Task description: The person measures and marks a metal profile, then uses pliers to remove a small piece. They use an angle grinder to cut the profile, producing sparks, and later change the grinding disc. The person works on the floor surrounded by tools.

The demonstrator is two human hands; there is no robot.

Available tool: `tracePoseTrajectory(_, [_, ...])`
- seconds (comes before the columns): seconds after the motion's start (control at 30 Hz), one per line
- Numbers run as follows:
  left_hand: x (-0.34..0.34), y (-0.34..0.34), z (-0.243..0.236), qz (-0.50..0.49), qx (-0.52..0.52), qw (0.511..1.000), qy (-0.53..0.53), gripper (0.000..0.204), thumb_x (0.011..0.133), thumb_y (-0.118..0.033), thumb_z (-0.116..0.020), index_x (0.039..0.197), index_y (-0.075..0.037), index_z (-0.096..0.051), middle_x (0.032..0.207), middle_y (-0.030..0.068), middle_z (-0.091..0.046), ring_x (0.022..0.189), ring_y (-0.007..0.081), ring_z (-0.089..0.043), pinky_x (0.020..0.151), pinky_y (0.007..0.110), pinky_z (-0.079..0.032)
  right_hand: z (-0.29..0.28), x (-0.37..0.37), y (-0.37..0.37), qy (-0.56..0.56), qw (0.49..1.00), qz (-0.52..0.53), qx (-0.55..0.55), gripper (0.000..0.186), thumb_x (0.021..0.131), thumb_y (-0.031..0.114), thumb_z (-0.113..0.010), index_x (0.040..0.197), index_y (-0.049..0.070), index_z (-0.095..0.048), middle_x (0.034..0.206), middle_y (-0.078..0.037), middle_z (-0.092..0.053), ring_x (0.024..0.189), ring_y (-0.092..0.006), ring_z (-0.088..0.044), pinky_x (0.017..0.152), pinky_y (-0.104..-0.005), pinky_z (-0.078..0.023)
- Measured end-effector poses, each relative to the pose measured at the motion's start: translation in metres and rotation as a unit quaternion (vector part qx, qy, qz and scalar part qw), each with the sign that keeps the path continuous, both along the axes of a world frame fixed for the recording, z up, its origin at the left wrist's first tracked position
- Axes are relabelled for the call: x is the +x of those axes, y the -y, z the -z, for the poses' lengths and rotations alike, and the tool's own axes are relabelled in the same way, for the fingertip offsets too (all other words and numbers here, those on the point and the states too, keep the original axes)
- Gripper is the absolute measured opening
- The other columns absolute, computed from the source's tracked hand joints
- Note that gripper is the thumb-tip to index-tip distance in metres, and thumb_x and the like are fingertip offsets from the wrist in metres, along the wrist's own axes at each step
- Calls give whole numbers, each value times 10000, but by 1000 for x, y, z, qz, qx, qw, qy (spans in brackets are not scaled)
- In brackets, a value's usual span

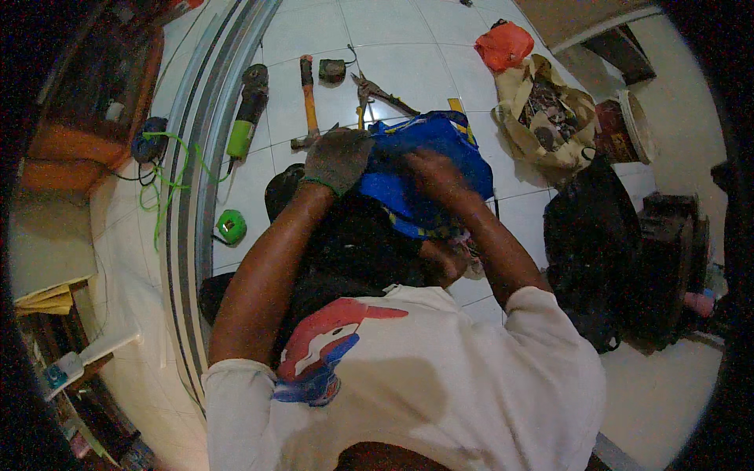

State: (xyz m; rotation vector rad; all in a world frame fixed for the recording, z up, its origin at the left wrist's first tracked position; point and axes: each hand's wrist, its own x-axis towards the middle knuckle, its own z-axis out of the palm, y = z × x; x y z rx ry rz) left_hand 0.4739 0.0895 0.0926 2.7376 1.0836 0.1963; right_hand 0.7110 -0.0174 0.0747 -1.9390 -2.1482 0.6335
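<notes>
A blue bag (473, 161) with yellow trim lies on the tiled floor in front of me. My left hand (339, 159), in a grey work glove with a green cuff, closes on the bag's left edge. Over the bag's middle is my bare right hand (434, 174); its fingers are dark and smeared, so their hold is hidden. Just beyond my left hand lies a hammer (309, 98) with an orange-yellow handle. A pair of long-handled pliers or cutters (381, 96) rests open past the bag's far edge.
A green and black angle grinder (247, 118) lies beside the metal door track (192, 157). Nearby are a dark tape measure (333, 72) and a green one (231, 226). At right stand a filled beige sack (506, 110), a red plastic bag (503, 45) and a black bag (589, 235).
</notes>
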Motion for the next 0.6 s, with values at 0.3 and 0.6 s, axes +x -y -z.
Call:
tracePoseTrajectory(0.3, [-12, 10, -20, -127, -58, 989, 39, 393, 1041, -327, -474, 1137, -42, -726, 1107, 210, -748, 1074, 384, -720, 931, 523, -573, -71, 15, 12, -28, 994, -8, 109, 905, 720, 699, -835, 1378, 101, -664, 1532, -387, -431, 1374, -547, -480, 1134, -624, -414])
tracePoseTrajectory(0.6, [-34, 2, -28, -102, -261, 950, 137, 453, 1045, -345, -537, 1332, -10, -637, 1294, 216, -693, 1126, 352, -710, 1031, 486, -535, 15, -29, 7, 61, 990, 119, 56, 476, 771, 361, -856, 1100, 46, -717, 1207, -279, -644, 1124, -482, -627, 953, -581, -521])
